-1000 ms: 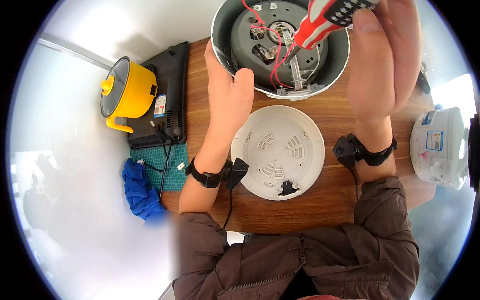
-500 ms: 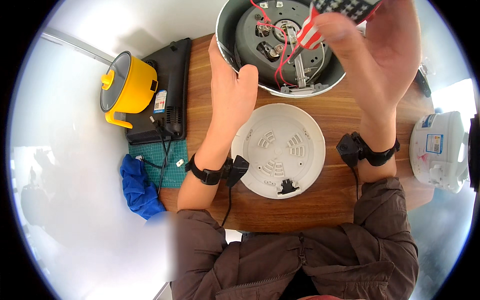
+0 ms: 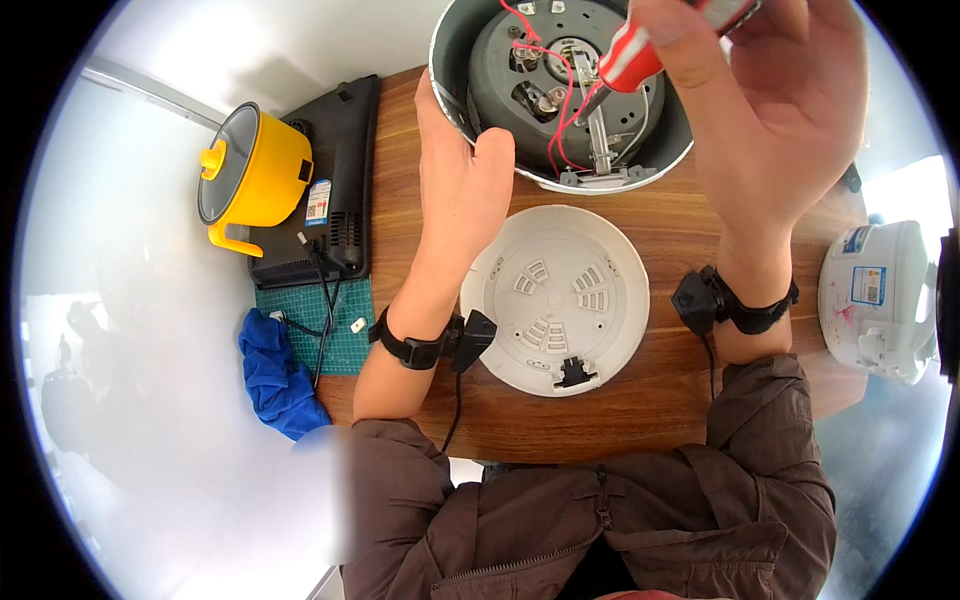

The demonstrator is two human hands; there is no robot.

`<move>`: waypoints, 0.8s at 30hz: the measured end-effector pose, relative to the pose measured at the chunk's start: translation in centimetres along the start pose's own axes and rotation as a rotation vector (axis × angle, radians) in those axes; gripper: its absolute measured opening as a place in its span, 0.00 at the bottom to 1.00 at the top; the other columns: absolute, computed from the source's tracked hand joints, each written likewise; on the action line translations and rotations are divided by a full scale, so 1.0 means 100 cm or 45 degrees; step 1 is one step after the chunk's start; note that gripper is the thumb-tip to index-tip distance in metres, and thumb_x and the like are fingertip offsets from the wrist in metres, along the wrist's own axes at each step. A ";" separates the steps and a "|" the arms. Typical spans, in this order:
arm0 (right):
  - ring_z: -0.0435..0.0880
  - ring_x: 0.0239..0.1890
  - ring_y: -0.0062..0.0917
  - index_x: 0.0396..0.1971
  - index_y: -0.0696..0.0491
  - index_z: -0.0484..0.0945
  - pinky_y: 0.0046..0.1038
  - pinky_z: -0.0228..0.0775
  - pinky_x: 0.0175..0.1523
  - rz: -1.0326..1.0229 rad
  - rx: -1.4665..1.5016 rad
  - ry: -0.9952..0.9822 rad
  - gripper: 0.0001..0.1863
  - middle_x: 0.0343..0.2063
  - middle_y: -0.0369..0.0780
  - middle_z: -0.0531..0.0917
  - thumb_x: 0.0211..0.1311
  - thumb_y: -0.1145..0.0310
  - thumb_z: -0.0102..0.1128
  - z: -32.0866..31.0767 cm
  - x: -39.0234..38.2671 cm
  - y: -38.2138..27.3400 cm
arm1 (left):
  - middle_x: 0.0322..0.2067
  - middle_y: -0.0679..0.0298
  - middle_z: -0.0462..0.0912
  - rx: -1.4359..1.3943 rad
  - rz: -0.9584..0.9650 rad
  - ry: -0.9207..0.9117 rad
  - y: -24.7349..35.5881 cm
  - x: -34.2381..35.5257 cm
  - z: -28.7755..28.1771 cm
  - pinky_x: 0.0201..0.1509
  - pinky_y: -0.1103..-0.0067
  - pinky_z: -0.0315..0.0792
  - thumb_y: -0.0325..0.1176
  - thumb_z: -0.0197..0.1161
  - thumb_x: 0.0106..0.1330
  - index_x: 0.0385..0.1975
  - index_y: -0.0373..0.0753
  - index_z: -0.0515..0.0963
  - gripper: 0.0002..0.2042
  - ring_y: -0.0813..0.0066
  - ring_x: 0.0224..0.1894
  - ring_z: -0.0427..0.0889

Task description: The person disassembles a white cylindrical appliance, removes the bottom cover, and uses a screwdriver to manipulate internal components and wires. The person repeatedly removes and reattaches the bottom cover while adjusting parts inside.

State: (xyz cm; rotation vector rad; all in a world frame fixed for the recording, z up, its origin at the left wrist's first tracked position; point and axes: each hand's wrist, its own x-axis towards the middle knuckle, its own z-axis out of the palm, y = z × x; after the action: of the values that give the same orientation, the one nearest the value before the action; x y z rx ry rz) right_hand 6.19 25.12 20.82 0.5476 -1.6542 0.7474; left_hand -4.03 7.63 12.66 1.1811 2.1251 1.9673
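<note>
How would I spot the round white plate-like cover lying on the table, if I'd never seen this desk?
Start at the wooden table. Between the person's two forearms, just nearer to them than the opened grey cooker body with red wires, lies the white round cover. Unlike the cooker, it is flat, has slotted vents and a small black clip at its near edge.

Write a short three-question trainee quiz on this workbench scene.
1. True or false: the left hand rests on the rim of the open cooker base.
2. What does the right hand hold? A) red-handled screwdriver B) blue cloth C) yellow pot
3. What lies on the table between the forearms?

Key: 1 true. 2 A. 3 the round white bottom cover.
</note>
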 end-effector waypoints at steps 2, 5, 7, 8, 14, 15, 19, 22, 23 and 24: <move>0.86 0.45 0.25 0.66 0.68 0.64 0.25 0.80 0.53 0.026 -0.019 0.035 0.33 0.50 0.48 0.83 0.70 0.65 0.65 -0.001 -0.001 -0.004 | 0.58 0.57 0.72 -0.027 -0.030 -0.008 0.002 -0.001 0.000 0.67 0.77 0.62 0.25 0.49 0.61 0.68 0.29 0.62 0.31 0.70 0.58 0.70; 0.86 0.45 0.25 0.65 0.68 0.64 0.25 0.81 0.52 0.047 -0.030 0.051 0.32 0.50 0.49 0.83 0.71 0.65 0.65 -0.002 -0.003 -0.007 | 0.58 0.57 0.72 -0.027 -0.040 0.006 0.002 -0.001 0.001 0.68 0.77 0.61 0.25 0.49 0.61 0.68 0.29 0.62 0.31 0.70 0.58 0.70; 0.86 0.45 0.25 0.65 0.68 0.65 0.25 0.81 0.52 0.051 -0.031 0.044 0.32 0.50 0.49 0.83 0.71 0.65 0.65 -0.002 -0.003 -0.007 | 0.58 0.57 0.72 -0.026 -0.049 0.012 0.003 -0.001 0.001 0.68 0.77 0.61 0.25 0.48 0.61 0.68 0.29 0.62 0.30 0.70 0.58 0.70; 0.86 0.45 0.25 0.65 0.68 0.65 0.25 0.81 0.52 0.049 -0.034 0.039 0.31 0.50 0.49 0.83 0.71 0.65 0.65 -0.001 -0.004 -0.005 | 0.58 0.57 0.72 -0.032 -0.059 0.010 0.003 -0.002 0.001 0.68 0.77 0.61 0.25 0.48 0.61 0.68 0.29 0.62 0.30 0.70 0.58 0.70; 0.87 0.45 0.26 0.64 0.67 0.66 0.26 0.81 0.52 0.068 -0.044 0.049 0.30 0.49 0.49 0.83 0.71 0.65 0.64 -0.004 -0.004 -0.005 | 0.58 0.58 0.72 -0.013 -0.018 -0.014 0.002 -0.001 0.000 0.68 0.77 0.61 0.24 0.48 0.61 0.69 0.29 0.62 0.31 0.70 0.58 0.70; 0.87 0.45 0.26 0.64 0.67 0.66 0.26 0.81 0.52 0.073 -0.053 0.059 0.30 0.49 0.49 0.84 0.71 0.65 0.64 -0.005 -0.004 -0.006 | 0.58 0.58 0.72 0.006 -0.021 -0.016 0.002 -0.001 -0.001 0.68 0.78 0.61 0.24 0.48 0.61 0.69 0.29 0.62 0.31 0.71 0.58 0.70; 0.87 0.45 0.26 0.63 0.67 0.67 0.26 0.81 0.51 0.102 -0.071 0.091 0.29 0.49 0.49 0.84 0.72 0.65 0.64 -0.010 -0.004 -0.011 | 0.60 0.54 0.70 0.014 0.025 -0.003 -0.005 0.000 0.000 0.69 0.76 0.61 0.24 0.48 0.60 0.69 0.28 0.60 0.32 0.68 0.60 0.70; 0.87 0.44 0.27 0.63 0.67 0.67 0.26 0.81 0.51 0.118 -0.085 0.107 0.28 0.49 0.49 0.84 0.72 0.66 0.63 -0.014 -0.005 -0.011 | 0.63 0.48 0.66 0.008 -0.003 -0.053 -0.004 0.001 -0.002 0.72 0.71 0.61 0.24 0.49 0.58 0.70 0.25 0.57 0.35 0.60 0.63 0.70; 0.87 0.44 0.27 0.63 0.67 0.68 0.26 0.81 0.51 0.124 -0.087 0.110 0.28 0.49 0.49 0.84 0.72 0.66 0.63 -0.014 -0.005 -0.012 | 0.63 0.47 0.66 0.000 0.005 -0.055 -0.005 0.001 -0.002 0.72 0.71 0.61 0.24 0.49 0.57 0.70 0.25 0.57 0.35 0.59 0.63 0.70; 0.87 0.44 0.27 0.62 0.67 0.68 0.26 0.81 0.51 0.127 -0.089 0.113 0.27 0.48 0.49 0.84 0.72 0.66 0.63 -0.014 -0.005 -0.012 | 0.63 0.47 0.66 -0.007 0.013 -0.057 -0.005 0.001 -0.002 0.72 0.71 0.61 0.24 0.49 0.57 0.70 0.25 0.57 0.35 0.59 0.63 0.70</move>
State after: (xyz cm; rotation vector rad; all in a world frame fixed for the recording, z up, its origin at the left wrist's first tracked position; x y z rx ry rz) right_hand 8.10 25.36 20.67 0.3795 -1.6281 0.7728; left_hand -4.43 7.52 12.28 1.2257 2.0951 1.9310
